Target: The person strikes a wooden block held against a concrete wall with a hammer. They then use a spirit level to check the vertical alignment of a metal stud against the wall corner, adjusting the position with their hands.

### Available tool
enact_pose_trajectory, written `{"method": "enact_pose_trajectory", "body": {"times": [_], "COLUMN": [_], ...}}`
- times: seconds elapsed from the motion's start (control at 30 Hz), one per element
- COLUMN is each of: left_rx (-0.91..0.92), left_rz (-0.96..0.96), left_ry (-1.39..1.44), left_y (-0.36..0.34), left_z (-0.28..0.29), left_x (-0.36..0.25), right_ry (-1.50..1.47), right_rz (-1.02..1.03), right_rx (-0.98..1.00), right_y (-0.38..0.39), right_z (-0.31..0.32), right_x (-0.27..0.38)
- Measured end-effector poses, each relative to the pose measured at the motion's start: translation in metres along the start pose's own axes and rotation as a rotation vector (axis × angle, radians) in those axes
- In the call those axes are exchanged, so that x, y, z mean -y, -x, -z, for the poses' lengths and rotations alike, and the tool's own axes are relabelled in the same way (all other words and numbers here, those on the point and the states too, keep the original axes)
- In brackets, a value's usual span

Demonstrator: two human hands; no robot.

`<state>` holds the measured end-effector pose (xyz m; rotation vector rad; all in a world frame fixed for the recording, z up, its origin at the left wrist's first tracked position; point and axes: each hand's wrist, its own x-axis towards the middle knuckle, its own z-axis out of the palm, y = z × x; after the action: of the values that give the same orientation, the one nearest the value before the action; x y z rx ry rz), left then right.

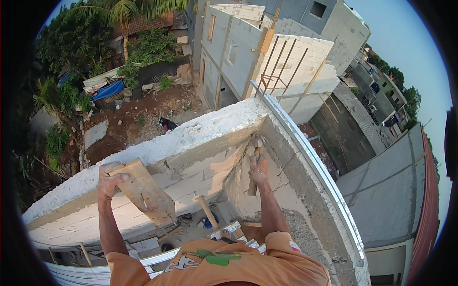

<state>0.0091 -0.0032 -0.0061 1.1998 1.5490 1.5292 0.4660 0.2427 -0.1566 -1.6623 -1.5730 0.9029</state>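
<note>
My left hand is closed round the upper end of a short, worn wooden board, thumb on its face. The board hangs tilted on the inner side of the wall, its lower end near the loose items below. My right hand grips a hammer by its wooden handle, which sticks out below the fist. The tool's head is up by the inside corner of the concrete-topped wall, where it blends with the grey mortar, so its exact shape is hard to make out.
A long metal channel lies along the right wall top. Rebar rises beyond the corner. Below stand a wooden post and scattered materials. Outside the wall, far down, are bare earth, a blue tarp and a block building.
</note>
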Motion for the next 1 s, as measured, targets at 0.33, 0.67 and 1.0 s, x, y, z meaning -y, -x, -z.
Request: {"method": "enact_pose_trajectory", "body": {"times": [0.33, 0.67, 1.0], "left_rx": [-0.021, 0.006, -0.05], "left_rz": [0.003, -0.01, -0.011], "left_ry": [-0.013, -0.022, -0.034], "left_y": [0.005, -0.003, 0.003], "left_z": [0.005, -0.001, 0.002], "left_x": [0.006, 0.004, 0.002], "right_ry": [-0.125, -0.037, -0.428], "right_rz": [0.224, 0.109, 0.493], "right_rx": [-0.426, -0.177, -0.596], "right_y": [0.027, -0.012, 0.014], "right_z": [0.028, -0.025, 0.033], "right_x": [0.073, -0.038, 0.088]}}
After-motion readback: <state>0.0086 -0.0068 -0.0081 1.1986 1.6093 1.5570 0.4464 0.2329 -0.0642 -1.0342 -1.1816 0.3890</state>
